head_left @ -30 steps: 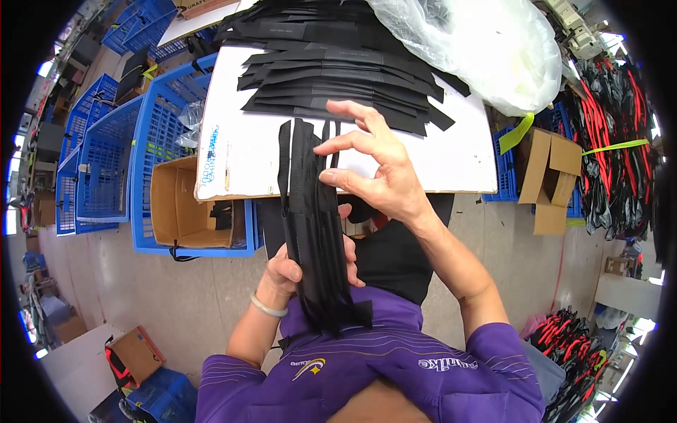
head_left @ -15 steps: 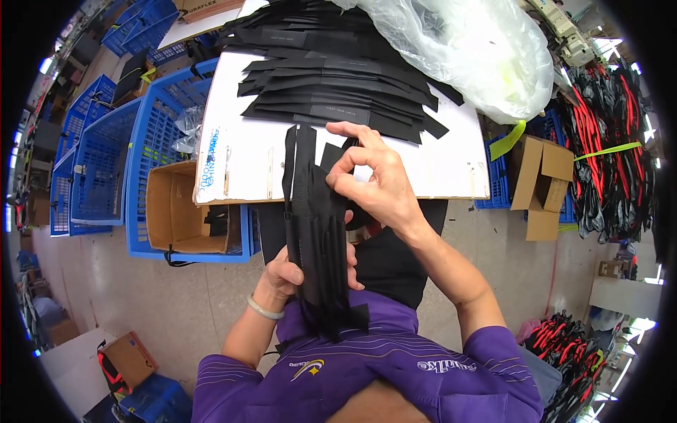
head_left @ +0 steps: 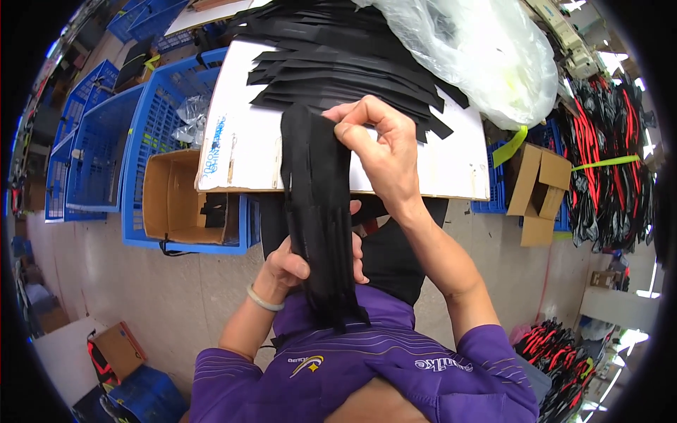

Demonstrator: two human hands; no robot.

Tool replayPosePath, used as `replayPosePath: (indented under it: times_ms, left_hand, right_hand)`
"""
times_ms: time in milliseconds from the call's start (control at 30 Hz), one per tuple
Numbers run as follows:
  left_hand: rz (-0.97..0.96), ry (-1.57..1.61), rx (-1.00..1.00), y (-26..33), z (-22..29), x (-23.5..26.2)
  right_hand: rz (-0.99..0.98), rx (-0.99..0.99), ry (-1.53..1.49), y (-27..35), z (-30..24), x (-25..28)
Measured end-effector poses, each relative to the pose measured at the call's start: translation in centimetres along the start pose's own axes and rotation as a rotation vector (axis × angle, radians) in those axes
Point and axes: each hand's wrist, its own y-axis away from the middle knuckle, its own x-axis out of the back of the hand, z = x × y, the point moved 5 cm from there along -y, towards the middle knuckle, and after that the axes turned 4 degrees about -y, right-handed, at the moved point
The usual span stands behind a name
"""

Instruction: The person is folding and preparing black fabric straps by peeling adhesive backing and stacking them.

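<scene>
A thick bundle of black fabric strips [head_left: 321,218] stands lengthwise in front of my body, its lower end against my purple shirt. My left hand [head_left: 283,266] is wrapped around the bundle's lower part, thumb on the near left side and fingertips showing at the right. At the upper end, my right hand [head_left: 386,144] pinches the top corner of a strip between thumb and index finger. More black strips [head_left: 345,74] lie in an overlapping pile on the white tabletop [head_left: 243,151] beyond my hands.
A clear plastic bag [head_left: 486,67] covers the table's far right. On the left, a blue crate [head_left: 134,201] holds an open cardboard box [head_left: 161,201]. Another cardboard box [head_left: 523,176] stands right of the table, beside hanging black and red straps [head_left: 599,169].
My right hand has risen slightly, and the strip ends at the top of the bundle now lie together as a broad flat band. My left hand keeps its hold.
</scene>
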Motion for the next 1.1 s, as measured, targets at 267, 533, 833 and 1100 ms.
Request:
replayPosePath:
  times_ms: [267, 533, 833, 1100]
  left_hand:
    - [0.144, -0.211, -0.124, 0.6, 2.1, 1.2]
    - [0.852, -0.572, -0.850, 21.8, 23.4, 10.7]
    - [1.489, -0.041, -0.940, 31.4, 24.8, 39.9]
    - [1.980, 0.165, -0.291, 31.3, 18.0, 53.7]
  right_hand:
    - [-0.006, 0.017, 0.056, -1.1, -0.4, -2.0]
    - [-0.324, 0.145, 0.681, 1.3, 5.2, -5.0]
    - [-0.409, -0.012, 0.889, 2.5, 11.7, -6.8]
    - [-0.469, -0.047, 1.003, 2.9, 11.7, -7.6]
